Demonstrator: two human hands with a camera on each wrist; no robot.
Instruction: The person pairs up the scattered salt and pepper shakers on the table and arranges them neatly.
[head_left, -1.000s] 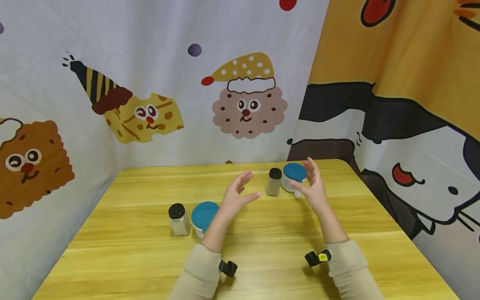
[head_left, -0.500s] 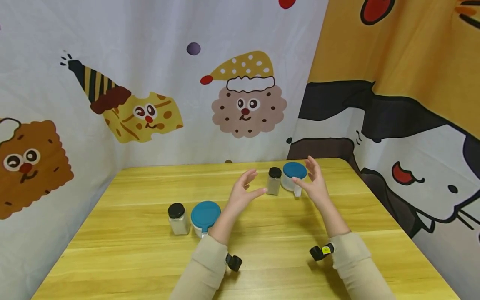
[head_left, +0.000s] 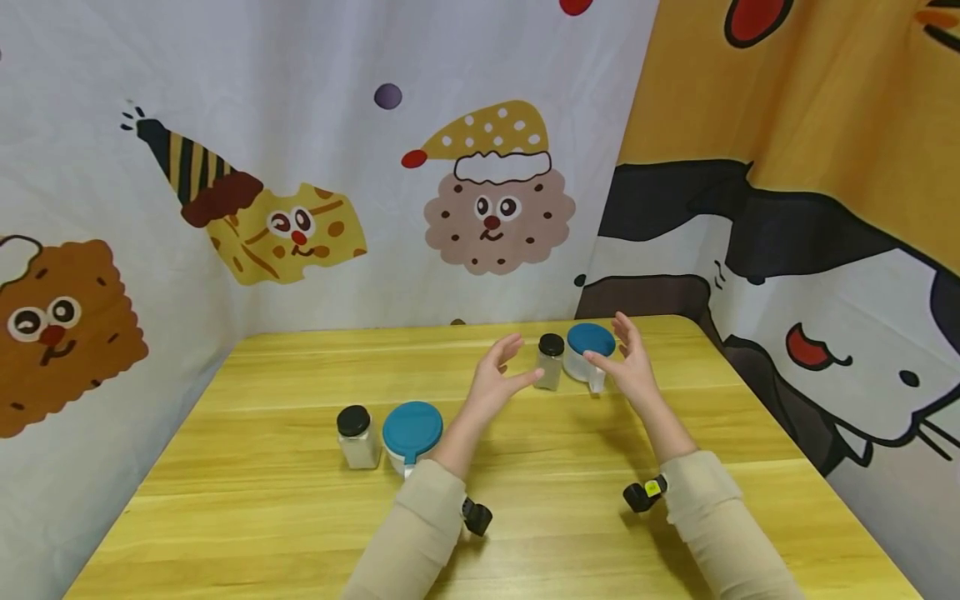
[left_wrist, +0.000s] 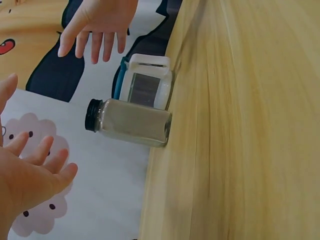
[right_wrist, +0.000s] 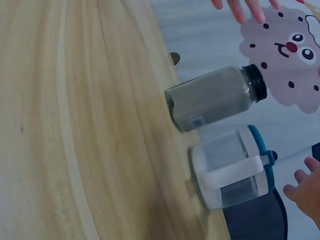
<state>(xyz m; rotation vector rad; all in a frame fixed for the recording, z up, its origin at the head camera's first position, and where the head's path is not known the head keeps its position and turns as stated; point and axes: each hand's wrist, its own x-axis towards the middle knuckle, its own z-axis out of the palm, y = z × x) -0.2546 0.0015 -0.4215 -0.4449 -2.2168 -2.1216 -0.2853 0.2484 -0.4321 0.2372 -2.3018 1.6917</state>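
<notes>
My left hand (head_left: 495, 383) is raised left of the back jar (head_left: 550, 372), fingers spread and lightly bent, holding nothing. That jar is glass with a black lid and greyish contents. My right hand (head_left: 632, 371) hovers beside a clear container (head_left: 591, 340) with a blue lid and white handle, its thumb in front of it. In the left wrist view, a gap separates the left hand (left_wrist: 35, 177) from the jar (left_wrist: 132, 122). The right wrist view shows jar and container (right_wrist: 232, 170) upright side by side, the right hand (right_wrist: 307, 192) apart from the lid.
Nearer the left, another black-lidded jar (head_left: 358, 440) with pale contents stands by a second blue-lidded container (head_left: 412, 429), partly behind my left forearm. The wooden table (head_left: 262, 533) ends at a printed curtain (head_left: 300, 100) at the back.
My left hand has moved right and slightly forward, towards the back jar. The right hand has stayed nearly in place beside the container. The jars and containers have not moved.
</notes>
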